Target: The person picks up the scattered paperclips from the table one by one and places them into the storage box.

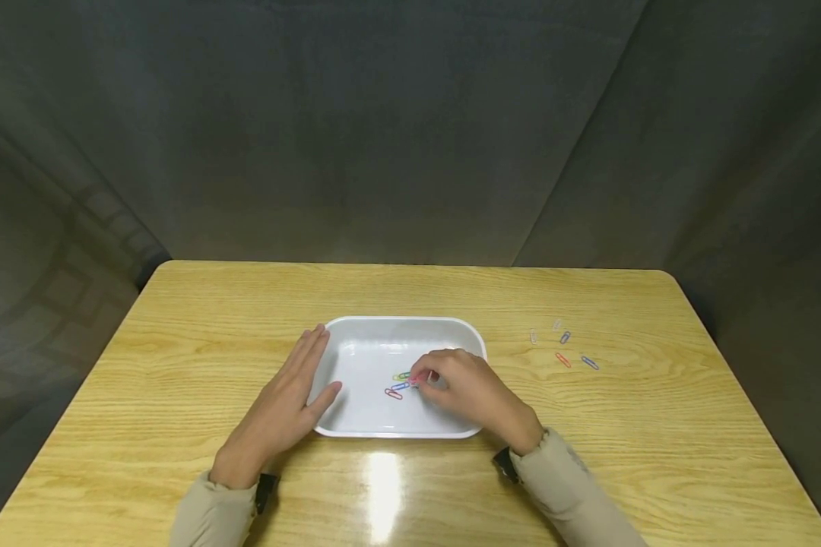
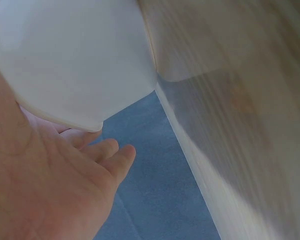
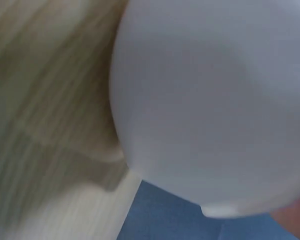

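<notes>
A white tray [image 1: 362, 353] sits in the middle of the table. My left hand [image 1: 283, 403] lies along its left rim, fingers straight and thumb reaching over the inside. The left wrist view has that hand [image 2: 55, 170] against the tray's outer wall [image 2: 75, 60]. Over the tray's right half, my right hand [image 1: 461, 384] pinches a pink paper clip [image 1: 414, 381], which its fingertips partly cover. Close by on the tray floor lie a red paper clip [image 1: 393, 394], a blue paper clip [image 1: 400, 387] and green and yellow paper clips [image 1: 400, 377].
Right of the tray, several loose paper clips lie on the wooden table [image 1: 622, 441]: a red clip [image 1: 563, 360], a blue clip [image 1: 590, 363], another blue clip [image 1: 565, 337] and pale clips [image 1: 534, 336]. A dark grey curtain [image 1: 383, 152] hangs behind the table.
</notes>
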### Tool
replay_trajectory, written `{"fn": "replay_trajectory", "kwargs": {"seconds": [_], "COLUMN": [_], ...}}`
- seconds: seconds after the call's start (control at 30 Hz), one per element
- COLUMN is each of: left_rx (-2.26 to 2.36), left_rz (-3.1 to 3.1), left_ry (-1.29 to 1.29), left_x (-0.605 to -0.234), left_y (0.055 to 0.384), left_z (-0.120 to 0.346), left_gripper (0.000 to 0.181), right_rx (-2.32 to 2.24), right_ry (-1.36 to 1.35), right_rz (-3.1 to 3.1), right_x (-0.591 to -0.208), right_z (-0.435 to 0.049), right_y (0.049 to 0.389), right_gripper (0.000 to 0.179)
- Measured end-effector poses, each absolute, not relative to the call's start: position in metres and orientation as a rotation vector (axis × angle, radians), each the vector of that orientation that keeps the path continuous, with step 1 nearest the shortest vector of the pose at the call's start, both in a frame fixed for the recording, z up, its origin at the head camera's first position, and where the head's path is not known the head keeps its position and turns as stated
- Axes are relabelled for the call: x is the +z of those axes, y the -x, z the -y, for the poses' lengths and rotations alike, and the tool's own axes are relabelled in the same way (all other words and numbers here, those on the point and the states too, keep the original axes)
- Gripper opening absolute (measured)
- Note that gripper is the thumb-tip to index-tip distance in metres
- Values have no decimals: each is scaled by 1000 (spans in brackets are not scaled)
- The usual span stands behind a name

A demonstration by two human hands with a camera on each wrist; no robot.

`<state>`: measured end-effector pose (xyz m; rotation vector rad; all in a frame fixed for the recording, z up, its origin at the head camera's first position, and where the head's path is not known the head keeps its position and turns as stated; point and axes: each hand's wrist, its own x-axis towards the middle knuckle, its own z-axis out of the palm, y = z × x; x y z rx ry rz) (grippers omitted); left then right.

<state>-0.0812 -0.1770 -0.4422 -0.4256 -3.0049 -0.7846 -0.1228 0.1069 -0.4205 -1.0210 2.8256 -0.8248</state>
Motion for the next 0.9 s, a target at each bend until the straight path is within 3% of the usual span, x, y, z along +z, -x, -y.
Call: {"fn": "replay_trajectory", "kwargs": {"seconds": [0.9], "left_rx": [-820], "left_rz": [2999], "left_ry": [424], "left_x": [-442], "left_y": [81], "left_z": [177], "left_gripper": [78], "right_rx": [-695], "right_ry": [986], "right_rz": [-2756], "right_x": [-436], "right_z": [-99], "right_y": [121], "right_gripper": [15]}}
